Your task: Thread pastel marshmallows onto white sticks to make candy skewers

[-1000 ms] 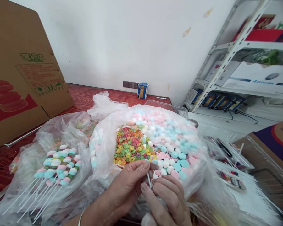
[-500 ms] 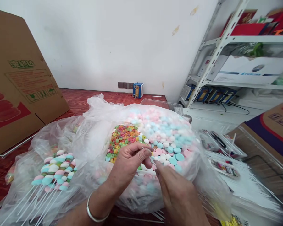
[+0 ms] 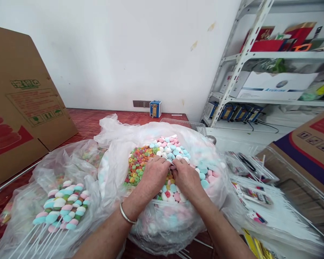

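My left hand [image 3: 157, 174] and my right hand [image 3: 187, 176] meet over a large clear plastic bag [image 3: 205, 144] of sweets. Between their pinched fingertips shows a short length of thin white stick [image 3: 170, 161]; both hands are closed on it, though my fingers hide most of it. Ring-shaped gummy candies [image 3: 137, 162], in orange, green and yellow, lie beside my left hand. Pink, white and blue marshmallows [image 3: 175, 149] lie behind my hands, with more below and to the right. At the left, finished-looking marshmallow skewers [image 3: 63, 205] rest on plastic, their white sticks pointing toward me.
A tall cardboard box [image 3: 29, 93] stands at left on the red-brown table [image 3: 91, 114]. At right are a clear bin with many white sticks [image 3: 283, 216], packets of pens [image 3: 256, 194] and another carton [image 3: 310, 144]. White metal shelving [image 3: 237, 64] stands behind.
My hands have moved slightly up and closer together, the right one now palm-down beside the left. More marshmallows show uncovered behind them as the bag's opening sits differently. The view has shifted slightly.
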Demonstrator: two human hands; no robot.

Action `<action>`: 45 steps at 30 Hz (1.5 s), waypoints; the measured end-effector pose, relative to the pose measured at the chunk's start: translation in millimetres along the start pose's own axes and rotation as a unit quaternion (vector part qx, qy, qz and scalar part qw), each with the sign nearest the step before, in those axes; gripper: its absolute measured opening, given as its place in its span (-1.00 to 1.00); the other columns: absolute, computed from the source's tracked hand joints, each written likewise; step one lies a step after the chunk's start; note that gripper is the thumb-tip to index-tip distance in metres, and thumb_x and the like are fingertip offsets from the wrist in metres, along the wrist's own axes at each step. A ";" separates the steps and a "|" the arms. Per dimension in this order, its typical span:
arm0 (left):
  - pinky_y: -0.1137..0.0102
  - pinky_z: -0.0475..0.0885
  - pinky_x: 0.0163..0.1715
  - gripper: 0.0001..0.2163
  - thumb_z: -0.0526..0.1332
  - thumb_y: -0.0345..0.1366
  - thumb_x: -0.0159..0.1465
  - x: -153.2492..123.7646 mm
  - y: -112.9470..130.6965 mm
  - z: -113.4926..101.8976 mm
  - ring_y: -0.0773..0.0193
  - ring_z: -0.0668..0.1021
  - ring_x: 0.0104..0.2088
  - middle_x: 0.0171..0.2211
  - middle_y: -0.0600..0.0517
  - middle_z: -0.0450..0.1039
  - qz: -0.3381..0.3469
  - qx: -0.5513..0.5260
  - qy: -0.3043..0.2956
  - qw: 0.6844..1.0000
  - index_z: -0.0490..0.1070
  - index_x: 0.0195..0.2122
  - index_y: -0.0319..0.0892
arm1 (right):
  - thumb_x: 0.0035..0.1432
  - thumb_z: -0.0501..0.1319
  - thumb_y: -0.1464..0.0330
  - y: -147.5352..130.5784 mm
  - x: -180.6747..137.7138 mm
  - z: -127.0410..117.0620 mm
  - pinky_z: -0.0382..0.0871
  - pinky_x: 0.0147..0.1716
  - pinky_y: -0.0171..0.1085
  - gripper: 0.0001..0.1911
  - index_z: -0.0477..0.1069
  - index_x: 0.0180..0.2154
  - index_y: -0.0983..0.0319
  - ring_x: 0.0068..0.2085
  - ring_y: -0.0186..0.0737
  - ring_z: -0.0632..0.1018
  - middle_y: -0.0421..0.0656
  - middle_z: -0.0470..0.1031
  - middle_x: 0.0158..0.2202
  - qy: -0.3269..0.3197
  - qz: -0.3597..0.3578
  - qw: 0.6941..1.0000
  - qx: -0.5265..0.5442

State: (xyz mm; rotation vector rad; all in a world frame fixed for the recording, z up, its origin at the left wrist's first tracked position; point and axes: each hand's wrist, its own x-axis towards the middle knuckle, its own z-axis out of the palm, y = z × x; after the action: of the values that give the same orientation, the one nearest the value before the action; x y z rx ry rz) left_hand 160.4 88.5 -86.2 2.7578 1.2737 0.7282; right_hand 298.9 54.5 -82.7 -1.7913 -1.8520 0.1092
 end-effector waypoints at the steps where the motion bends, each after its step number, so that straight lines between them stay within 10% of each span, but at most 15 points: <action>1: 0.14 0.38 -0.12 -0.86 0.15 -0.46 0.30 -1.2 0.0 -0.9 0.04 0.49 -0.16 -0.30 -0.09 0.52 -0.005 -0.023 0.014 1.000 0.50 -0.28 -0.19 | 0.23 0.11 0.50 1.2 -1.5 -0.8 0.16 -0.45 -0.32 -0.83 0.47 -0.26 0.21 -0.34 -0.24 0.50 -0.12 0.45 -0.24 0.010 0.002 1.000 0.009; 5: 0.21 0.42 -0.11 -0.81 0.19 -0.35 0.30 -2.3 -0.3 -11.1 0.14 0.52 -0.19 -0.24 -0.06 0.53 -0.111 -0.319 0.096 0.936 0.52 -0.10 -0.17 | 0.36 0.05 0.32 4.1 -9.7 -16.6 0.33 -0.35 -0.31 -0.77 0.47 -0.14 0.21 -0.32 -0.26 0.51 -0.12 0.46 -0.19 0.061 -0.005 0.996 0.070; 9: 0.39 0.45 -0.31 -0.66 0.33 -0.13 0.20 -1.8 5.1 -24.5 0.31 0.53 -0.39 -0.36 0.00 0.52 -0.237 -0.689 0.051 0.683 0.52 -0.07 -0.21 | 0.36 0.06 0.11 -2.6 -21.7 -30.3 0.33 -0.52 -0.34 -0.66 0.45 -0.10 0.19 -0.54 -0.32 0.42 -0.25 0.47 -0.44 0.047 -0.019 0.978 0.204; 12: 0.46 0.44 -0.33 -0.67 0.43 -0.11 0.10 -3.7 12.1 -28.5 0.35 0.52 -0.40 -0.38 0.01 0.51 -0.247 -0.772 0.037 0.584 0.55 -0.22 -0.24 | 0.29 0.15 0.03 -10.4 -28.8 -31.9 0.31 -0.58 -0.34 -0.63 0.43 -0.14 0.19 -0.58 -0.32 0.40 -0.28 0.45 -0.54 0.017 0.013 0.935 0.355; 25: 0.40 0.44 -0.12 -0.66 0.47 -0.24 0.09 -17.2 17.1 -32.4 0.24 0.59 -0.19 -0.27 -0.03 0.60 -0.170 -0.733 -0.013 0.659 0.54 -0.12 -0.20 | 0.26 0.18 0.04 -18.9 -30.5 -29.0 0.33 -0.51 -0.36 -0.68 0.39 -0.30 0.17 -0.48 -0.31 0.42 -0.28 0.39 -0.48 0.033 0.059 0.913 0.403; 33: 0.39 0.49 -0.19 -0.65 0.45 -0.21 0.08 -13.7 15.0 -26.0 0.30 0.58 -0.30 -0.32 0.00 0.59 -0.251 -0.705 0.097 0.656 0.51 -0.13 -0.21 | 0.40 0.02 0.34 -18.9 -56.6 -48.1 0.48 -0.13 -0.33 -0.70 0.39 0.08 0.14 -0.09 -0.22 0.60 -0.12 0.56 -0.07 0.198 -0.091 0.968 0.128; 40: 0.44 0.50 -0.30 -0.69 0.41 -0.31 0.03 -9.9 16.9 -33.9 0.34 0.56 -0.36 -0.36 0.04 0.54 -0.267 -0.681 0.166 0.662 0.44 -0.21 -0.22 | 0.35 -0.01 0.47 -4.5 -77.4 -29.1 0.45 -0.59 -0.36 -0.67 0.38 0.07 0.30 -0.36 -0.22 0.67 -0.04 0.64 -0.11 0.137 -0.198 0.963 -0.120; 45: 0.48 0.49 -0.30 -0.74 0.38 -0.37 0.03 -11.0 20.3 -34.4 0.37 0.56 -0.35 -0.39 0.06 0.53 -0.260 -0.665 0.171 0.679 0.42 -0.26 -0.22 | 0.36 -0.02 0.47 -13.1 -74.4 -28.3 0.47 -0.53 -0.39 -0.69 0.41 0.02 0.26 -0.30 -0.24 0.68 -0.08 0.65 -0.12 0.132 -0.181 0.966 -0.129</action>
State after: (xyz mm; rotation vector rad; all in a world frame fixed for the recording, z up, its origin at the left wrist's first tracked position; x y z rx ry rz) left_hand 154.3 60.9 -55.8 1.0441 0.8223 1.3490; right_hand 296.1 -25.9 -77.8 -1.5025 -2.0255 -0.5044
